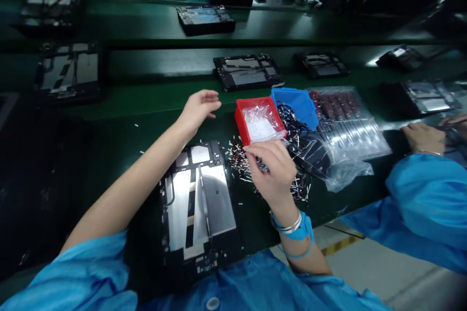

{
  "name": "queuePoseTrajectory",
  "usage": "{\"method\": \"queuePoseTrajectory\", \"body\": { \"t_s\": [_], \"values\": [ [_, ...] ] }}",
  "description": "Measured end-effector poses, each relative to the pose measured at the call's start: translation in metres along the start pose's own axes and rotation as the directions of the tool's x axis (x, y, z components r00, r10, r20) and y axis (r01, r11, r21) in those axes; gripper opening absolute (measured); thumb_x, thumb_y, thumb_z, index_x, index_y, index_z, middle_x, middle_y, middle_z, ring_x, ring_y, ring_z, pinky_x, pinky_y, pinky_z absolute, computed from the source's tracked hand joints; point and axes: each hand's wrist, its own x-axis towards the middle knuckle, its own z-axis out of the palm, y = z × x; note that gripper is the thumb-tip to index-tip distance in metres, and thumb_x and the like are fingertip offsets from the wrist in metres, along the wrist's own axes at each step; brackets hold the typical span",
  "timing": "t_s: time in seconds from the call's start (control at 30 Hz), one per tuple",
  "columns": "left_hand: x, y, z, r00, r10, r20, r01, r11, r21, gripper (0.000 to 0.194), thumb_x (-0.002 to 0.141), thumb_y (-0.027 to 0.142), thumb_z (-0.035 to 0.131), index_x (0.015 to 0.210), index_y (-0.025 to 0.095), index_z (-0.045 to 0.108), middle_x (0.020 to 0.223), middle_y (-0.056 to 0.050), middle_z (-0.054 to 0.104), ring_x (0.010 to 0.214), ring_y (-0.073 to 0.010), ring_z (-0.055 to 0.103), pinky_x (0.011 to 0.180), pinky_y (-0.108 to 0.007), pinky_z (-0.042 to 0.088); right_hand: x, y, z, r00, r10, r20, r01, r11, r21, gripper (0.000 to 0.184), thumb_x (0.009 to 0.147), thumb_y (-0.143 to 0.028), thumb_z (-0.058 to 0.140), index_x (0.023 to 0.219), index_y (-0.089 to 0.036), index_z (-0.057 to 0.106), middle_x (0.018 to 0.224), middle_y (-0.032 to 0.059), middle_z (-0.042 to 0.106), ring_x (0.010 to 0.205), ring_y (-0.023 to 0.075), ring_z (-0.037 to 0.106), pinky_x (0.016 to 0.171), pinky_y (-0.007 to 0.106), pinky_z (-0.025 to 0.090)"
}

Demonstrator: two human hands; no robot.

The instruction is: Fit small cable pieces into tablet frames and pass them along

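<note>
Your right hand has its grip pinched narrow on what looks like one of the loose white-tipped parts, which lie just beside the open tablet housing; a careless sweep could push some inside. Your left hand hangs open, grip wide, near the red bin at centre, which a nudge could tip
</note>
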Motion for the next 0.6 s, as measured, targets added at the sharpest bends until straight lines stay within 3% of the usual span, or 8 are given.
{"method": "queuePoseTrajectory", "body": {
  "t_s": [0.13,0.27,0.43,0.6],
  "values": [
    [0.097,0.005,0.035,0.99,-0.097,-0.098,0.096,0.995,-0.012,0.038,0.063,0.017,0.068,0.099,0.018,0.057,0.103,-0.012,0.063,0.103,-0.0281,0.058,0.075,-0.037,0.052,-0.005,0.005,0.0,0.999,0.03,0.033,-0.03,0.999,-0.012,0.018,0.084,-0.003,0.055,0.086,-0.017,0.066,0.078,0.0056,0.07,0.074,0.0158,0.061,0.067,0.03,0.053],
    [0.152,0.008,0.047,0.972,-0.212,-0.106,0.207,0.977,-0.057,0.035,0.064,0.021,0.069,0.096,0.018,0.055,0.082,-0.008,0.061,0.079,-0.0226,0.059,0.065,-0.036,0.05,-0.006,0.006,0.0,0.998,0.033,0.06,-0.032,0.999,-0.009,0.018,0.086,-0.004,0.053,0.086,-0.015,0.068,0.077,0.0055,0.07,0.073,0.0149,0.059,0.062,0.027,0.051],
    [0.162,0.014,0.048,0.964,-0.267,0.012,0.266,0.953,-0.148,0.021,0.062,0.019,0.069,0.074,0.019,0.052,0.055,0.0,0.047,0.054,-0.0133,0.049,0.051,-0.025,0.043,-0.005,0.004,-0.004,0.997,0.057,0.059,-0.057,0.998,0.004,0.018,0.086,-0.004,0.055,0.083,-0.015,0.068,0.074,0.0048,0.07,0.071,0.0147,0.058,0.06,0.026,0.05],
    [0.133,0.024,0.061,0.953,-0.291,0.081,0.302,0.924,-0.237,0.02,0.061,0.014,0.071,0.068,0.019,0.053,0.057,-0.002,0.054,0.059,-0.0148,0.056,0.052,-0.025,0.046,-0.007,0.006,-0.004,0.992,0.114,0.056,-0.113,0.993,-0.025,0.02,0.086,-0.005,0.053,0.084,-0.018,0.068,0.076,0.0038,0.071,0.072,0.015,0.059,0.061,0.027,0.051]
  ]
}}
